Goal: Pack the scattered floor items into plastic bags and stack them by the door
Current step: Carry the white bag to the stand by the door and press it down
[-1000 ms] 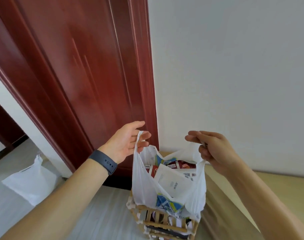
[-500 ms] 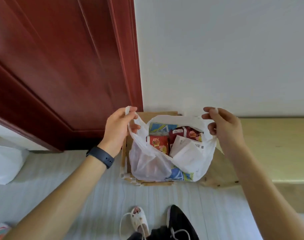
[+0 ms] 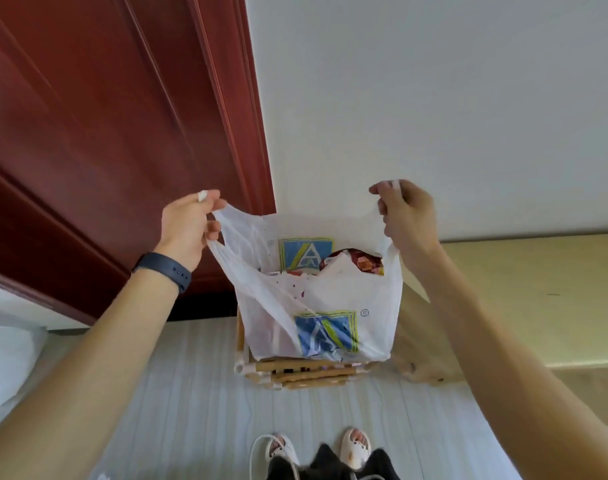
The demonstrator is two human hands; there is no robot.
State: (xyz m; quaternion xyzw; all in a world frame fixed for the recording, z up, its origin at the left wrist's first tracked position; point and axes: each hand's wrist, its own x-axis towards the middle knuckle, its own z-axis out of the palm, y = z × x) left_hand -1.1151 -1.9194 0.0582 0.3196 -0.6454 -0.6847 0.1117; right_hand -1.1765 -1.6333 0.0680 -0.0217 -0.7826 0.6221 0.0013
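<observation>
A white plastic bag [image 3: 351, 299] with a blue and yellow logo hangs between my hands, its mouth spread wide. My left hand [image 3: 188, 230] grips the left handle and my right hand [image 3: 408, 216] pinches the right handle. Inside lie a red snack packet [image 3: 359, 263], white paper and other packets. The bag's bottom is at the top of a small wooden rack [image 3: 306, 374] on the floor, beside the dark red door [image 3: 115, 133]; whether it rests on the rack I cannot tell.
A second white plastic bag [image 3: 4, 362] lies on the floor at the far left. A yellowish wooden ledge [image 3: 524, 292] runs along the white wall on the right. My feet in white sandals [image 3: 356, 446] stand on the pale striped floor below the rack.
Both hands have lifted the bag's handles higher and pulled them further apart, so the bag hangs taller over the rack. The view has tilted down to show my feet.
</observation>
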